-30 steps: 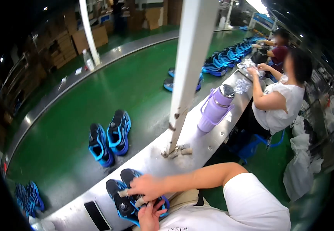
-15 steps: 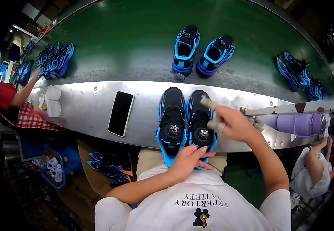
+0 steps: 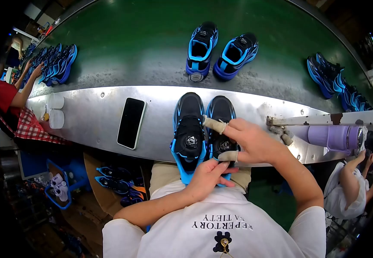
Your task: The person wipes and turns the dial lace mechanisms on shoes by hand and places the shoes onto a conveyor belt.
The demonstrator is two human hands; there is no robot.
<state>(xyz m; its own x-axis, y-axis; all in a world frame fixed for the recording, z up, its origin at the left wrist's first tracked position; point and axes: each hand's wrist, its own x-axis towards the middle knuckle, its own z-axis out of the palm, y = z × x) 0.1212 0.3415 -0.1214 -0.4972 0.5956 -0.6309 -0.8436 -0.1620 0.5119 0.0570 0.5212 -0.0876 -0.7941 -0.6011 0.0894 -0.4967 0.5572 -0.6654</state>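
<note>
Two black-and-blue sneakers stand side by side in front of me, toes pointing away: the left sneaker (image 3: 189,124) and the right sneaker (image 3: 221,109). Each has a round dial on its tongue. At the heel end of the right one, my left hand (image 3: 208,177) grips the collar, its fingers partly hidden behind the shoe. Over the same sneaker's upper is my right hand (image 3: 255,139), thumb and index finger spread apart around the dial. Beige covers wrap those two fingertips, and the thumb lies near the dial's lower edge.
A second sneaker pair (image 3: 235,56) stands on the green belt (image 3: 135,38). The metal ledge (image 3: 92,112) holds a phone (image 3: 131,123), white cups (image 3: 56,118) and a purple bottle (image 3: 328,137) beside a metal bar (image 3: 315,121). More sneakers (image 3: 61,64) stand near a co-worker in red.
My right hand has moved left and slightly down, bringing its thumb beside the dial and its index finger across the right sneaker. My left hand stays at the heel.
</note>
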